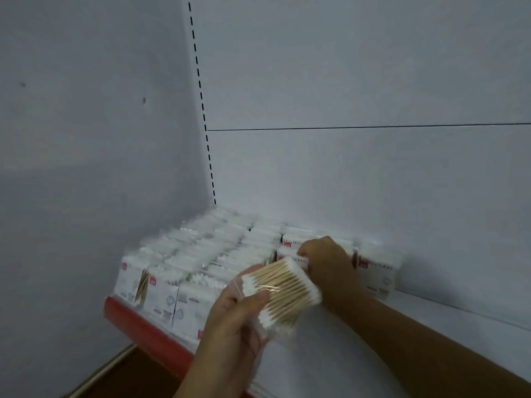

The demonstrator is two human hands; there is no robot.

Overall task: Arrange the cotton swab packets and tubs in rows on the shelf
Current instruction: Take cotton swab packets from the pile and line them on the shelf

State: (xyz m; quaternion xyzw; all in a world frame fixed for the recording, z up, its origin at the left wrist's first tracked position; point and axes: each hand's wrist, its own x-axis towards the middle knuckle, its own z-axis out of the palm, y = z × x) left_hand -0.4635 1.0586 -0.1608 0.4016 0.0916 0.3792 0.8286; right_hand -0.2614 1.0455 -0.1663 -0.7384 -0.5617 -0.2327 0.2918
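Left hand (234, 315) holds swab packet (283, 288); right hand (326, 261) grips shelved packet (287, 255).

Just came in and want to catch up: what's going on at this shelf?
A person is stocking cotton swab packets. The left hand holds a clear packet of wooden-stick swabs above the shelf. The right hand reaches into the rows of standing packets behind it; whether it grips one is hidden. The rows cover the shelf's left part.
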